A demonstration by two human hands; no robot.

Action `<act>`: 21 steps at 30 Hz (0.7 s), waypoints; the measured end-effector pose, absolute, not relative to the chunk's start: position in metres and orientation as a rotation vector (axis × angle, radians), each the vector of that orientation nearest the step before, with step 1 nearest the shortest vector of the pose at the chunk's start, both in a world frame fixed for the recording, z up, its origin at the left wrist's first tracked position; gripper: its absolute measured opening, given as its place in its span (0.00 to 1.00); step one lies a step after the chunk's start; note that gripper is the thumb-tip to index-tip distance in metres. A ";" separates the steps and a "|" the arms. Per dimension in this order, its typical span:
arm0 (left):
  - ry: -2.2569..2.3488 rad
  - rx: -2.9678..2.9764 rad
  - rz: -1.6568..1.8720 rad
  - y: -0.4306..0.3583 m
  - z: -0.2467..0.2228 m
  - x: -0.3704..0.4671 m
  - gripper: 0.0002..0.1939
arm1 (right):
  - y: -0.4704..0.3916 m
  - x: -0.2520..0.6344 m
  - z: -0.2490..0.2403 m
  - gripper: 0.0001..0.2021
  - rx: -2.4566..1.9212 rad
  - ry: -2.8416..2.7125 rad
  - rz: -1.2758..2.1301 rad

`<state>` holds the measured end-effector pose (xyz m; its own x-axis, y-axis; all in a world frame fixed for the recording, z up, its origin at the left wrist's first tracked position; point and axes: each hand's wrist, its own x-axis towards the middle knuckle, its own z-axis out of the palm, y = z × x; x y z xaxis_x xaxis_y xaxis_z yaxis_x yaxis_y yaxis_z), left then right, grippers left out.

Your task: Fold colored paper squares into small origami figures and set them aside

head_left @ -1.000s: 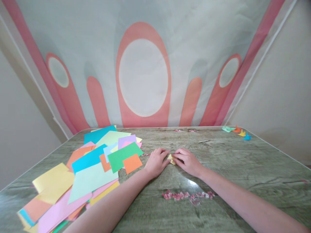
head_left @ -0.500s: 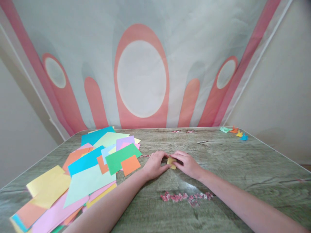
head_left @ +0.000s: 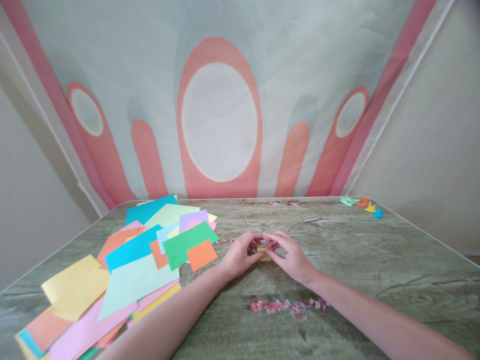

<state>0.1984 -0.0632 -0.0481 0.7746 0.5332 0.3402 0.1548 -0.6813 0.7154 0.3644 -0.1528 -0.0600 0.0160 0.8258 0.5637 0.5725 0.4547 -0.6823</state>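
A small piece of folded yellow paper point(head_left: 264, 250) is pinched between my two hands, just above the middle of the table. My left hand point(head_left: 243, 254) grips its left side with thumb and fingers. From the right, my right hand point(head_left: 288, 254) pinches it too, the thumb in front and the fingers curled behind. The fingertips of both hands nearly meet over the paper and hide much of it, so its exact fold cannot be made out.
Overlapping coloured paper sheets point(head_left: 138, 287) cover the table's left side, with a green sheet point(head_left: 190, 245) and an orange one point(head_left: 201, 255) closest to my left hand. Several small folded paper figures point(head_left: 363, 202) stand at the far right corner. A printed backdrop point(head_left: 217, 120) rises behind the table point(head_left: 375, 260).
The yellow paper has tilted and shows less of its face. My right hand's fingers have shifted left and up over it, closer to my left fingertips.
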 end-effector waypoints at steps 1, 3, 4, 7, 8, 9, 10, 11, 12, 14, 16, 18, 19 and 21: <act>0.506 2.279 0.700 -0.064 -0.048 0.199 0.17 | -0.154 0.364 -0.059 0.20 -1.223 -1.672 0.284; 0.507 2.298 0.683 -0.065 -0.048 0.200 0.13 | -0.156 0.362 -0.056 0.20 -1.223 -1.677 0.255; 0.513 2.307 0.681 -0.065 -0.048 0.200 0.10 | -0.156 0.362 -0.055 0.20 -1.224 -1.676 0.250; 0.526 2.329 0.709 -0.065 -0.048 0.200 0.03 | -0.157 0.363 -0.054 0.17 -1.235 -1.663 0.259; 0.526 2.324 0.723 -0.065 -0.048 0.200 0.03 | -0.157 0.364 -0.054 0.15 -1.246 -1.658 0.263; 0.526 2.314 0.736 -0.065 -0.048 0.200 0.03 | -0.157 0.364 -0.054 0.12 -1.260 -1.656 0.266; 0.526 2.303 0.744 -0.064 -0.048 0.200 0.04 | -0.156 0.365 -0.054 0.09 -1.274 -1.657 0.271; 0.528 2.294 0.750 -0.064 -0.047 0.199 0.04 | -0.156 0.366 -0.054 0.05 -1.286 -1.662 0.278; 0.531 2.288 0.754 -0.064 -0.047 0.200 0.04 | -0.156 0.366 -0.053 0.03 -1.292 -1.671 0.285; 0.532 2.287 0.760 -0.064 -0.047 0.200 0.05 | -0.156 0.367 -0.053 0.04 -1.282 -1.700 0.293; 0.517 2.298 0.764 -0.064 -0.048 0.200 0.04 | -0.156 0.368 -0.053 0.05 -1.260 -1.734 0.279; 0.495 2.316 0.762 -0.064 -0.049 0.200 0.04 | -0.157 0.368 -0.052 0.05 -1.252 -1.772 0.244; 0.483 2.325 0.760 -0.064 -0.049 0.200 0.04 | -0.157 0.368 -0.052 0.06 -1.255 -1.793 0.223; 0.463 2.334 0.761 -0.065 -0.049 0.200 0.04 | -0.158 0.369 -0.052 0.06 -1.269 -1.826 0.173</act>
